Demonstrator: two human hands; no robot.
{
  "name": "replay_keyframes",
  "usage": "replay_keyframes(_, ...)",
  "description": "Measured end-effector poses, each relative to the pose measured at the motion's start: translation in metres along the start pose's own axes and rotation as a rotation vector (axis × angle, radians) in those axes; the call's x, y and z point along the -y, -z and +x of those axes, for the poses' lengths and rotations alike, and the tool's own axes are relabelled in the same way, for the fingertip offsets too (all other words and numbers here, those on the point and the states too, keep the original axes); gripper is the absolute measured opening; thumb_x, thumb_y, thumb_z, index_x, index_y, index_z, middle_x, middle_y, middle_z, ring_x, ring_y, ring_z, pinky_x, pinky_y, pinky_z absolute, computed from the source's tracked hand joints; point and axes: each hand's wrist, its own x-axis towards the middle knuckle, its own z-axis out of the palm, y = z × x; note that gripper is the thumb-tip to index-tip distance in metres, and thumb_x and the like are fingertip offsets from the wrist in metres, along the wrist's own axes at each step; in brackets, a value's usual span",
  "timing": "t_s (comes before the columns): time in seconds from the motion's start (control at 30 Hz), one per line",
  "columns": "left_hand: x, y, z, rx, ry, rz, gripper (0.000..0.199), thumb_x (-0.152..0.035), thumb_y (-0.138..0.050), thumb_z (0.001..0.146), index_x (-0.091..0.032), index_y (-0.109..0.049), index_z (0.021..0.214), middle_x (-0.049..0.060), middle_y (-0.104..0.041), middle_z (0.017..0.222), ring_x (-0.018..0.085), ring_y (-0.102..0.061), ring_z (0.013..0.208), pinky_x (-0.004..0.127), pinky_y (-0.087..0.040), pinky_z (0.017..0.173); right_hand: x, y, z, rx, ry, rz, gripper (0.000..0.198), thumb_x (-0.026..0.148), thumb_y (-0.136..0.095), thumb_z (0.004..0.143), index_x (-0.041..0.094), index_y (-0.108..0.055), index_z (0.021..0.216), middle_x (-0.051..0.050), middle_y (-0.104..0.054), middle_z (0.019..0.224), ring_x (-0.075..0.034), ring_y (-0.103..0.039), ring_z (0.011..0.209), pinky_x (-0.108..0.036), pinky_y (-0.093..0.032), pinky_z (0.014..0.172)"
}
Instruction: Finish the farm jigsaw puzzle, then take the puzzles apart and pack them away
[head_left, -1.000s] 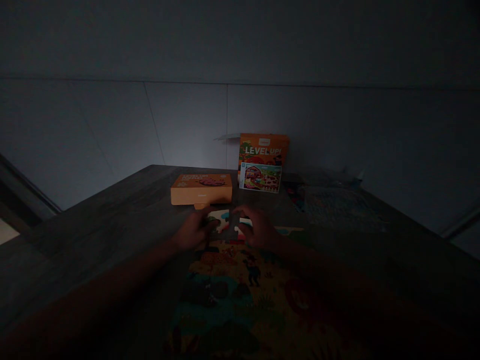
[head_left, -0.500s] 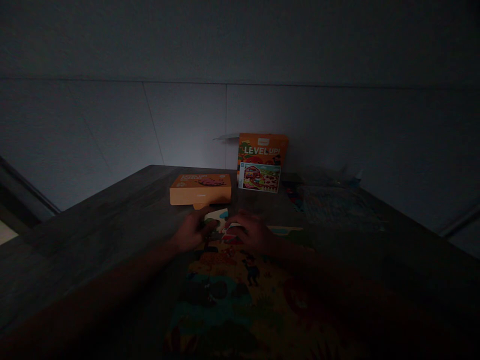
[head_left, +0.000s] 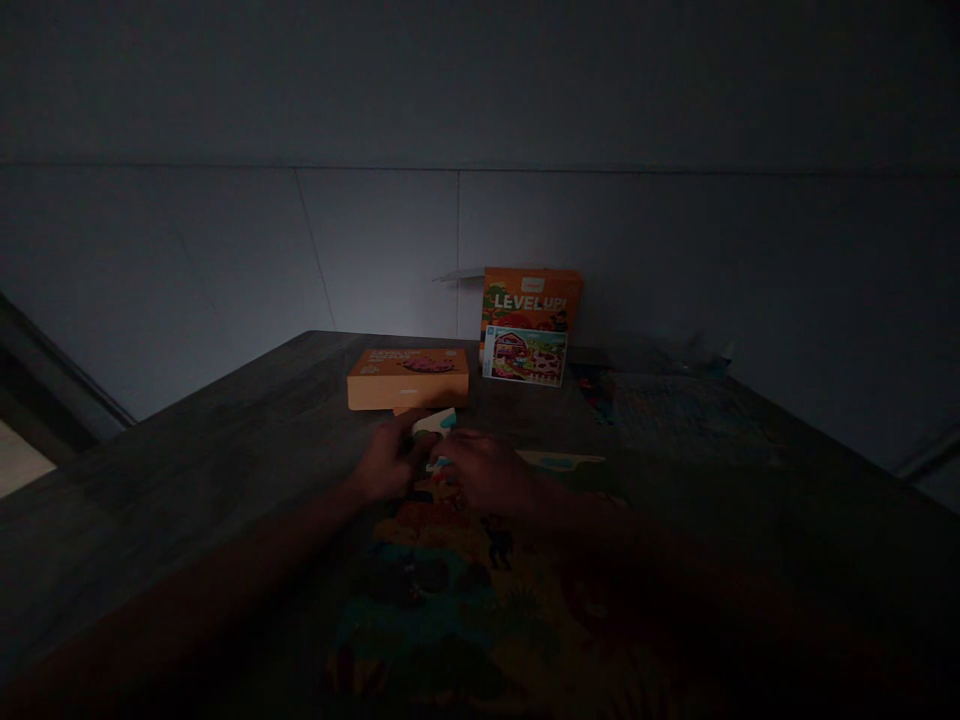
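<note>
A large, mostly assembled jigsaw puzzle (head_left: 517,600) with animals, a blue pond and orange ground lies on the table before me. At its far left corner, my left hand (head_left: 388,462) has thumb and fingers closed around a cream and blue puzzle piece (head_left: 435,424), which looks slightly tilted. My right hand (head_left: 484,472) meets it from the right, fingers bunched on a puzzle piece by the left thumb. Dim light and the fingers hide where the pieces meet. Both forearms stretch over the puzzle's sides.
Just beyond my hands lies an orange puzzle box (head_left: 409,380). Behind it stands an upright orange box (head_left: 532,295) with a farm picture card (head_left: 525,355) leaning on it. Clear plastic packaging (head_left: 675,400) lies at the right. A wall backs the grey table (head_left: 247,430).
My right hand has moved left, closer to my left hand, and its fingers have drawn together. The corner piece looks more tilted. The view has shifted slightly.
</note>
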Motion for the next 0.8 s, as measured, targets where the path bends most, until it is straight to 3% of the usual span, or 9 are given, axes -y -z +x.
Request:
replay_keyframes(0.17, 0.003, 0.004, 0.003, -0.332, 0.111, 0.005, 0.037, -0.043, -0.053, 0.086, -0.014, -0.060, 0.109, 0.004, -0.069, 0.089, 0.020, -0.064, 0.078, 0.027, -0.050, 0.068, 0.010, -0.012, 0.025, 0.019, -0.062, -0.063, 0.021, 0.011, -0.049, 0.088, 0.013, -0.060, 0.105, -0.012, -0.064, 0.106, -0.023, -0.059, 0.098, -0.030, -0.046, 0.081)
replay_keyframes(0.27, 0.007, 0.007, 0.003, -0.367, 0.120, 0.004, 0.038, -0.043, -0.053, 0.087, -0.014, -0.059, 0.111, 0.006, -0.069, 0.094, 0.021, -0.064, 0.081, 0.028, -0.050, 0.070, 0.008, -0.004, 0.026, 0.046, -0.100, -0.057, 0.019, 0.013, -0.051, 0.089, 0.014, -0.062, 0.104, -0.012, -0.066, 0.103, -0.024, -0.061, 0.098, -0.032, -0.047, 0.081)
replay_keyframes(0.4, 0.003, 0.005, -0.001, -0.135, -0.052, 0.055, 0.033, -0.039, -0.050, 0.090, -0.015, -0.059, 0.111, 0.007, -0.068, 0.097, 0.021, -0.063, 0.086, 0.031, -0.050, 0.077, -0.014, 0.013, -0.006, -0.092, -0.090, 0.120, 0.030, 0.008, -0.049, 0.089, 0.019, -0.060, 0.115, -0.007, -0.065, 0.109, -0.020, -0.060, 0.102, -0.031, -0.046, 0.087)
replay_keyframes(0.5, -0.008, 0.001, -0.005, 0.143, -0.266, 0.120, 0.027, -0.034, -0.043, 0.094, -0.015, -0.061, 0.104, 0.009, -0.065, 0.099, 0.022, -0.061, 0.093, 0.032, -0.048, 0.084, -0.029, 0.017, -0.032, -0.189, -0.208, 0.159, 0.014, 0.018, -0.051, 0.093, 0.019, -0.063, 0.101, -0.006, -0.066, 0.098, -0.018, -0.061, 0.093, -0.031, -0.046, 0.084)
replay_keyframes(0.57, -0.014, -0.002, -0.008, 0.276, -0.332, 0.119, 0.028, -0.031, -0.037, 0.097, -0.016, -0.060, 0.106, 0.009, -0.062, 0.102, 0.021, -0.060, 0.096, 0.032, -0.047, 0.087, -0.032, 0.015, -0.041, -0.203, -0.279, 0.089, 0.010, 0.025, -0.057, 0.091, 0.018, -0.064, 0.092, -0.006, -0.066, 0.091, -0.020, -0.060, 0.090, -0.032, -0.045, 0.083)
replay_keyframes(0.67, -0.017, -0.005, -0.010, 0.363, -0.324, 0.089, 0.026, -0.035, -0.043, 0.097, -0.018, -0.056, 0.112, 0.008, -0.061, 0.109, 0.021, -0.059, 0.100, 0.033, -0.048, 0.089, -0.029, 0.007, -0.040, -0.186, -0.273, 0.025, 0.011, 0.026, -0.058, 0.091, 0.017, -0.064, 0.091, -0.007, -0.064, 0.091, -0.021, -0.059, 0.091, -0.033, -0.046, 0.083)
replay_keyframes(0.8, -0.010, -0.008, -0.009, 0.353, -0.286, 0.040, 0.031, -0.033, -0.050, 0.094, -0.020, -0.052, 0.122, 0.007, -0.061, 0.118, 0.022, -0.058, 0.106, 0.036, -0.048, 0.094, -0.025, 0.000, -0.033, -0.244, -0.142, 0.145, 0.029, 0.016, -0.047, 0.094, 0.016, -0.055, 0.122, -0.011, -0.060, 0.111, -0.020, -0.057, 0.103, -0.033, -0.048, 0.088)
